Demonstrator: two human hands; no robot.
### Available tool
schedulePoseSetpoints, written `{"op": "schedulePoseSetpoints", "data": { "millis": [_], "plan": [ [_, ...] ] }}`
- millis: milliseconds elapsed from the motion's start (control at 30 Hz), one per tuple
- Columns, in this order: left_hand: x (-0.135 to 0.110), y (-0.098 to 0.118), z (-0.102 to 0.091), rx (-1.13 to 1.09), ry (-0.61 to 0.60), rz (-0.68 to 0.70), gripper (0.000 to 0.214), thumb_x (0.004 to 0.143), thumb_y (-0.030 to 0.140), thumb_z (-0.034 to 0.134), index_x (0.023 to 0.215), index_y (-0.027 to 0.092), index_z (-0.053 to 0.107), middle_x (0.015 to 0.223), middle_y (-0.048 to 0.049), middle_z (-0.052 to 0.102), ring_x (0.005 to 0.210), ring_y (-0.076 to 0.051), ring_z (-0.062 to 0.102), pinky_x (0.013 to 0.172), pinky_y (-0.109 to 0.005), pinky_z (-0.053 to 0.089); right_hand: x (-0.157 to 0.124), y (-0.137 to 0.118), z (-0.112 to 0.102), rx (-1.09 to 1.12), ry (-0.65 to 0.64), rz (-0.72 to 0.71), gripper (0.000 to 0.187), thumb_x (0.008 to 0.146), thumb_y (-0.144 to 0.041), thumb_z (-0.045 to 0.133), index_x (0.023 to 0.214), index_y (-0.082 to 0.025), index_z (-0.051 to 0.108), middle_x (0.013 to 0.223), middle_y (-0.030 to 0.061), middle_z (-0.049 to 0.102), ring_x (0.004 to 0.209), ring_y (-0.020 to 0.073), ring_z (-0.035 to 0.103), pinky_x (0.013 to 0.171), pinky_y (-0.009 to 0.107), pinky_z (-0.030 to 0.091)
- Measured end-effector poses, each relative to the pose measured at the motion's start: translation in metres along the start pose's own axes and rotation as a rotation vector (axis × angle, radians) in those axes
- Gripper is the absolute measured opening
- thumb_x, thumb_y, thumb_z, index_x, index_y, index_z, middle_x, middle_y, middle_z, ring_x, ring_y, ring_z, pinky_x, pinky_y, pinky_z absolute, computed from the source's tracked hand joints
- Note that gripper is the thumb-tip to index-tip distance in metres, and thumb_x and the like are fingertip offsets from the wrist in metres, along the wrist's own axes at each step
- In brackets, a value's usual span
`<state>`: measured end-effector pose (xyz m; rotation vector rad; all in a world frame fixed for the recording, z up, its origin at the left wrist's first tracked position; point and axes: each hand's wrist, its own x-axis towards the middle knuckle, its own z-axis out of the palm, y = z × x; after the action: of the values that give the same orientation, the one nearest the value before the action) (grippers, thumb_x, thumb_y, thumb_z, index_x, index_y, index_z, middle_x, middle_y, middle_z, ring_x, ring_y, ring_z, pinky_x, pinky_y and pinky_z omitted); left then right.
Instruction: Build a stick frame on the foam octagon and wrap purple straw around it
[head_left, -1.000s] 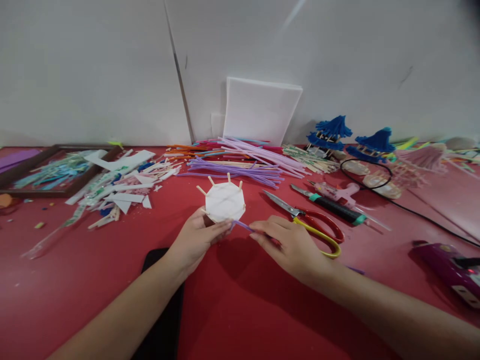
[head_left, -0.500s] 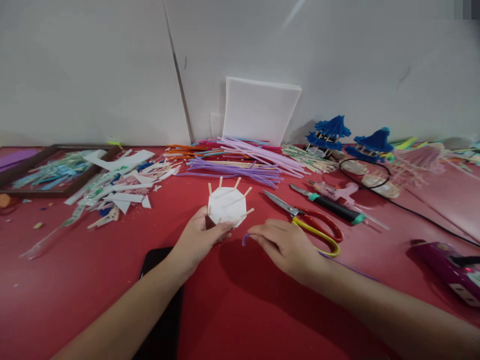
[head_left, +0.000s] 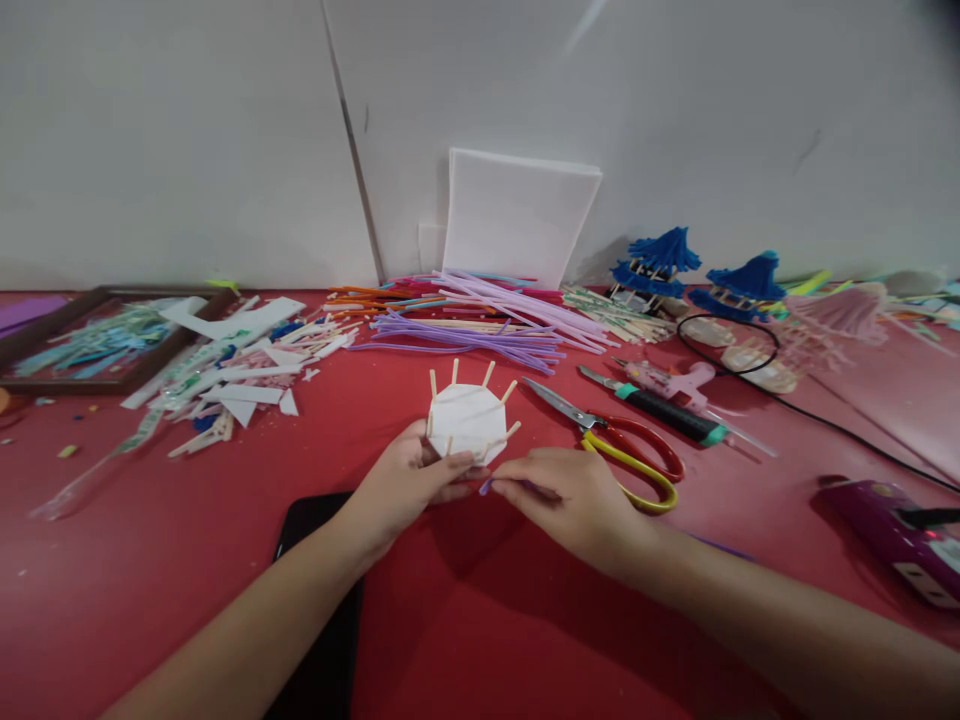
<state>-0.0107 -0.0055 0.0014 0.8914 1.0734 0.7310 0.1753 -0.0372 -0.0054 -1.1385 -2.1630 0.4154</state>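
My left hand [head_left: 409, 475] is closed on the lower left edge of a white octagonal piece [head_left: 466, 418], with several short pale sticks standing out around its rim. Pinched between the fingertips of my right hand [head_left: 566, 495] is a purple pipe cleaner [head_left: 485, 487]; its short end pokes out at the fingertips, and more purple shows beyond my forearm. The two hands are close together, the pipe cleaner's end just below the octagon's lower edge. Scissors [head_left: 600, 430] with one red and one yellow handle lie right beside my right hand.
Behind lie purple pipe cleaners [head_left: 465, 340] and a stack of white paper [head_left: 521, 215]. To the right are a cutter knife [head_left: 660, 412], a pink glue gun [head_left: 679, 380], blue roofed models [head_left: 660, 265] and a power strip [head_left: 892, 535]. Scraps [head_left: 240, 375] and a black phone-like slab [head_left: 319, 620] lie left.
My left hand has brought the octagon slightly right and down, tilting it. My right hand has moved a little left, so the pipe cleaner's end is nearer the octagon.
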Motion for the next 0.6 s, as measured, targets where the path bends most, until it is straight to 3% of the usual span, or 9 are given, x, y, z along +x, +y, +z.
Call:
{"op": "schedulePoseSetpoints", "data": {
  "millis": [267, 467, 600],
  "plan": [
    [0.0, -0.002, -0.001, 0.052, -0.041, 0.068, 0.047, 0.069, 0.029, 0.074, 0.111, 0.018, 0.055, 0.104, -0.0089, 0.07, 0.093, -0.021, 0.067, 0.072, -0.029, 0.055, 0.003, -0.009, 0.003, 0.252, 0.006, 0.251, 0.012, 0.075, -0.016, 0.055, 0.064, -0.017, 0.059, 0.053, -0.0045, 0.054, 0.045, 0.0076, 0.046, 0.044, 0.018, 0.035],
    [0.0, -0.003, 0.0, 0.089, -0.079, 0.126, 0.046, 0.066, 0.033, 0.075, 0.103, 0.018, 0.051, 0.103, -0.0092, 0.07, 0.093, -0.024, 0.067, 0.078, -0.037, 0.054, 0.005, -0.016, 0.007, 0.519, -0.054, 0.469, 0.015, 0.08, -0.025, 0.055, 0.068, -0.016, 0.06, 0.061, -0.0022, 0.056, 0.055, 0.0093, 0.048, 0.052, 0.02, 0.039],
    [-0.002, -0.001, 0.001, 0.168, -0.083, 0.151, 0.05, 0.068, 0.035, 0.072, 0.108, 0.018, 0.049, 0.111, -0.0112, 0.067, 0.1, -0.026, 0.065, 0.076, -0.037, 0.055, 0.006, -0.015, 0.007, 0.636, -0.06, 0.577, 0.02, 0.08, -0.032, 0.055, 0.068, -0.016, 0.058, 0.065, -0.0016, 0.055, 0.06, 0.0106, 0.047, 0.057, 0.022, 0.039]
  ]
}}
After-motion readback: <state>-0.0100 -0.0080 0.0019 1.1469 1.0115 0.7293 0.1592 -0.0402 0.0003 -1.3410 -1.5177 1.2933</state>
